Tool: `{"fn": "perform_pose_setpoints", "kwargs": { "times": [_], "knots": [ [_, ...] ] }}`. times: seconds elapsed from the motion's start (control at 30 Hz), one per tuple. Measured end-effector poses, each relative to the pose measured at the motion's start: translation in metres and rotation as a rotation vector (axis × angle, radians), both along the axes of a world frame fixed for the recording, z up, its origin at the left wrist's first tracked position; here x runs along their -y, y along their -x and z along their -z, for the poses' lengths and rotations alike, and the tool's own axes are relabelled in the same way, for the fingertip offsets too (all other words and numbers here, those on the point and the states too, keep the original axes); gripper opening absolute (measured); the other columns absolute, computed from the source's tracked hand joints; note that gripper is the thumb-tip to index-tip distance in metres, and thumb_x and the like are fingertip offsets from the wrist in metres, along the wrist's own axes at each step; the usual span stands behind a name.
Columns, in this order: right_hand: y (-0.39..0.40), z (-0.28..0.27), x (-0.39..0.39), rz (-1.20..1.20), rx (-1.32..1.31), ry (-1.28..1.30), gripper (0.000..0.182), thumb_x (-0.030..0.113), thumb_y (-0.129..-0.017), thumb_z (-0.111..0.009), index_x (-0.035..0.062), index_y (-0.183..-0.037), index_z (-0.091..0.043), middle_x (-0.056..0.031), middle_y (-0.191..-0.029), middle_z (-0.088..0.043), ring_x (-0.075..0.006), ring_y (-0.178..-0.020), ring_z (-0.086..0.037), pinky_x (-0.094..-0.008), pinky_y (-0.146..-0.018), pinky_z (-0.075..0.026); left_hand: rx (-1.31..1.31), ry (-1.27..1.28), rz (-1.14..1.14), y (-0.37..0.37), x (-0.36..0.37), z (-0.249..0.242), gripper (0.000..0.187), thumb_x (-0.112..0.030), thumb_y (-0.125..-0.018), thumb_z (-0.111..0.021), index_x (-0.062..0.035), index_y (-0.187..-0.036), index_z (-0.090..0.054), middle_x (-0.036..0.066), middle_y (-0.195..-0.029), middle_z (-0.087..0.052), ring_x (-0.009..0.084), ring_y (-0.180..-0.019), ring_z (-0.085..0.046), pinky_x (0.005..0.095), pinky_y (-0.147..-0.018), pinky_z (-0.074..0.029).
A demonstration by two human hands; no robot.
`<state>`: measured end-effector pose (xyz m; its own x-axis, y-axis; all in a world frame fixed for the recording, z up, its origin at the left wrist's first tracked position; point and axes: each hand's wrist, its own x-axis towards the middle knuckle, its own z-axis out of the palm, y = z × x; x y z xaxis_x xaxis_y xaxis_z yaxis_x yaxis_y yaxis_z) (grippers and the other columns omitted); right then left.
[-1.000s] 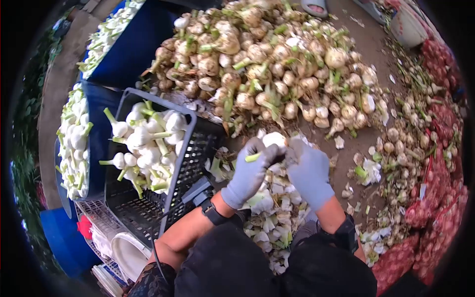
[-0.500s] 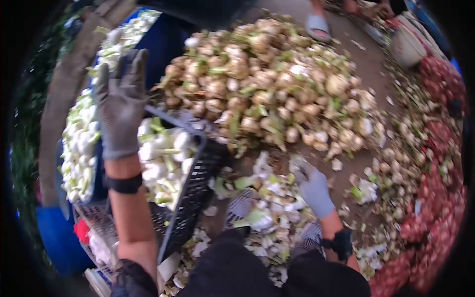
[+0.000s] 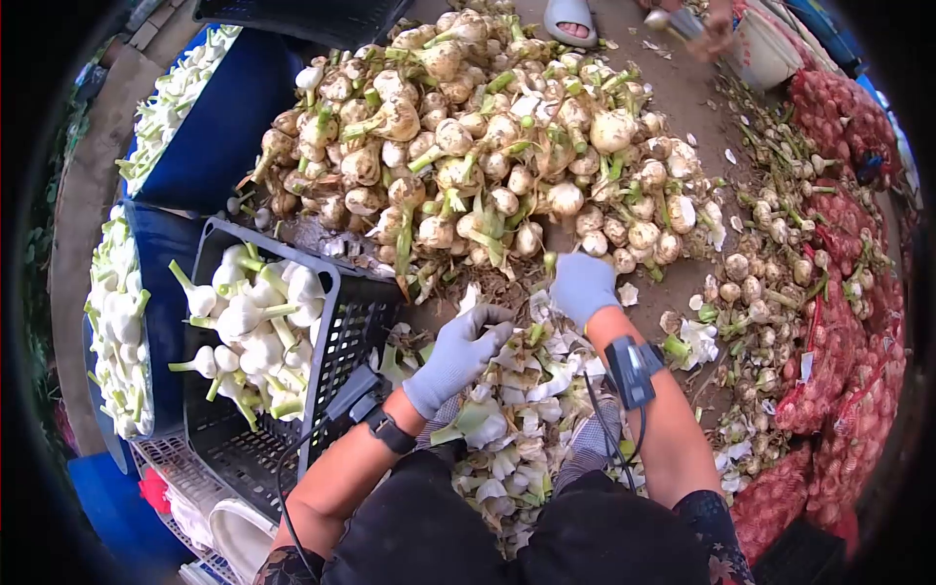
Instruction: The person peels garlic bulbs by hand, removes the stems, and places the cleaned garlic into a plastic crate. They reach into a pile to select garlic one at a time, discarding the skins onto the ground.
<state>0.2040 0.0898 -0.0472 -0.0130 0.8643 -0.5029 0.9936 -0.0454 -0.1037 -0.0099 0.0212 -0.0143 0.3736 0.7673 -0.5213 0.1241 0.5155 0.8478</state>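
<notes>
My left hand point(image 3: 458, 359), in a grey glove, hovers over the peelings just right of the black crate. Its fingers are curved, with a gap to the thumb and nothing visible between them. My right hand point(image 3: 583, 289), gloved too, is at the near edge of a big heap of untrimmed garlic bulbs point(image 3: 448, 136). Its fingers are curled away from me, and a small pale-green tip shows beside them; what they hold is hidden. Clean white garlic bulbs point(image 3: 255, 327) with short stems lie in the black plastic crate point(image 3: 356, 317) on my left.
Garlic peelings point(image 3: 512, 478) cover the ground between my feet. Blue containers point(image 3: 229, 117) of white garlic stand at far left. Red net sacks point(image 3: 848, 380) and loose bulbs line the right. At the top are another person's sandalled foot point(image 3: 570, 21) and hand point(image 3: 714, 31).
My left hand has come from above the crate's far end, spread wide, down and right to the peelings. My right hand has shifted slightly toward the heap. The camera view has shifted too.
</notes>
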Motion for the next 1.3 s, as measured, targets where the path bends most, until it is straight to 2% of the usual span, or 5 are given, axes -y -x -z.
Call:
{"fn": "perform_pose_setpoints", "kwargs": {
  "times": [0.23, 0.53, 0.8, 1.2, 1.3],
  "knots": [
    [-0.009, -0.046, 0.101, 0.777, -1.354, 0.221, 0.034, 0.034, -0.092, -0.063, 0.0025, -0.105, -0.065, -0.0095, -0.066, -0.064, -0.0164, -0.059, -0.063, -0.0290, -0.053, -0.049, -0.209, -0.684, 0.196, -0.019, 0.007, -0.011, 0.066, -0.008, -0.079, -0.076, -0.0049, -0.139, -0.048, 0.015, -0.132, -0.057, 0.0251, -0.117, -0.059, 0.0318, -0.101, -0.044],
    [0.005, -0.079, 0.115, 0.887, -1.387, 0.251, 0.036, 0.034, -0.097, -0.058, -0.0006, -0.092, -0.066, -0.0014, -0.059, -0.056, -0.0072, -0.047, -0.052, -0.0211, -0.043, -0.040, 0.442, 0.178, -0.039, -0.015, 0.019, -0.023, 0.057, -0.002, -0.088, -0.068, -0.0033, -0.140, -0.046, 0.006, -0.114, -0.065, 0.0118, -0.094, -0.064, 0.0272, -0.084, -0.054],
    [0.010, -0.073, 0.132, 0.376, -0.807, -0.377, 0.030, 0.026, -0.096, -0.060, -0.0017, -0.103, -0.067, -0.0098, -0.076, -0.069, -0.0139, -0.068, -0.066, -0.0310, -0.066, -0.052, 0.738, 0.438, -0.066, -0.022, 0.020, -0.026, 0.074, -0.057, -0.095, -0.052, -0.0083, -0.147, -0.033, 0.005, -0.095, -0.063, 0.0089, -0.072, -0.062, 0.0229, -0.061, -0.050],
    [0.022, -0.049, 0.135, 0.966, -1.750, 0.456, 0.022, 0.007, -0.092, -0.060, -0.0026, -0.112, -0.063, -0.0062, -0.091, -0.070, -0.0123, -0.075, -0.065, -0.0273, -0.066, -0.054, 0.085, -0.297, -0.200, -0.008, 0.020, -0.006, 0.050, -0.038, -0.098, -0.057, -0.0013, -0.132, -0.050, 0.007, -0.103, -0.064, 0.0107, -0.082, -0.063, 0.0246, -0.071, -0.054],
    [0.024, -0.055, 0.137, 0.808, -1.584, 0.124, 0.021, 0.008, -0.094, -0.058, -0.0014, -0.112, -0.063, -0.0052, -0.091, -0.069, -0.0110, -0.078, -0.065, -0.0264, -0.067, -0.053, 0.239, -0.253, -0.189, -0.016, 0.022, -0.028, 0.035, -0.028, -0.100, -0.055, -0.0021, -0.123, -0.058, 0.005, -0.104, -0.064, 0.0097, -0.087, -0.062, 0.0237, -0.076, -0.052]
  ]
}}
